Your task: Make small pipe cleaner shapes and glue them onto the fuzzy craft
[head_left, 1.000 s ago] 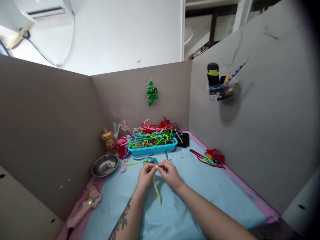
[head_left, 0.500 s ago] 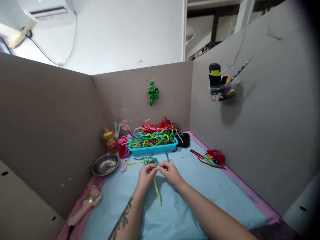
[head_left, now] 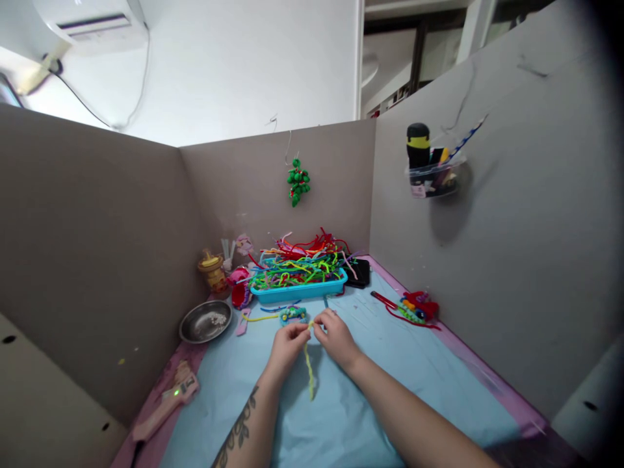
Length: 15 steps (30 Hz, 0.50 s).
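My left hand (head_left: pixel 288 344) pinches the upper end of a yellow fuzzy stem (head_left: pixel 310 374), whose free length hangs down over the blue cloth. Close beside it, my right hand (head_left: pixel 336 337) is closed at the same upper end, thumb and fingertips together on the yellow stem. Just behind my hands lies a small teal car-like piece (head_left: pixel 293 314) with yellow round spots. Another yellow stem (head_left: pixel 260 318) lies to its left. A blue tray (head_left: pixel 299 292) heaped with colourful fuzzy stems stands further back.
A metal bowl (head_left: pixel 205 321) with small white bits is at the left, with a pink glue gun (head_left: pixel 168 406) nearer me. A red and multicoloured piece (head_left: pixel 420 307) lies right. Grey panels (head_left: pixel 331 175) enclose the table; a plastic holder (head_left: pixel 433 181) hangs on the right one.
My right hand has shifted slightly up and right, and its fingers sit a little differently on the yellow stem. The hanging stem has swayed slightly.
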Each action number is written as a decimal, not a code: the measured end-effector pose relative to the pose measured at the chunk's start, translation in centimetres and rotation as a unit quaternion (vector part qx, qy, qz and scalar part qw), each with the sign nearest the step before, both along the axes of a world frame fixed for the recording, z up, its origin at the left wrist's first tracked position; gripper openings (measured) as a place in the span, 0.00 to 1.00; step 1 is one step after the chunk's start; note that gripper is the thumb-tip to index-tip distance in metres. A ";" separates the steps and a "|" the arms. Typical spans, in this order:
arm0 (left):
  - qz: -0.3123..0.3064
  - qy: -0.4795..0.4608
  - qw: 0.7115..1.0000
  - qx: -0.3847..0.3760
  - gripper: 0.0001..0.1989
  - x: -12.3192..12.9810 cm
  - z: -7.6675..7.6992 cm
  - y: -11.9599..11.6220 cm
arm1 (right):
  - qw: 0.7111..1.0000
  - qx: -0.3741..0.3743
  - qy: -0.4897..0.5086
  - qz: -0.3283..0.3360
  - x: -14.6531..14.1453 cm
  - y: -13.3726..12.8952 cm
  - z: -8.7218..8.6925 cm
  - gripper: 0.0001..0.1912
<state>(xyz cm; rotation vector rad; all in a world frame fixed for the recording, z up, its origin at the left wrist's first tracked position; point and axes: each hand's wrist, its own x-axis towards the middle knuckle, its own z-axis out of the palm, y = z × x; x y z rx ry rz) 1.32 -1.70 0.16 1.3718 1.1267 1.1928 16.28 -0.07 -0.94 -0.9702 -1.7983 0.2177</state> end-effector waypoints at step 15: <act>0.062 0.031 0.997 0.043 0.09 0.2 -0.6 0.1 | 0.997 0.051 -0.063 0.006 -0.7 -0.6 -0.8 0.10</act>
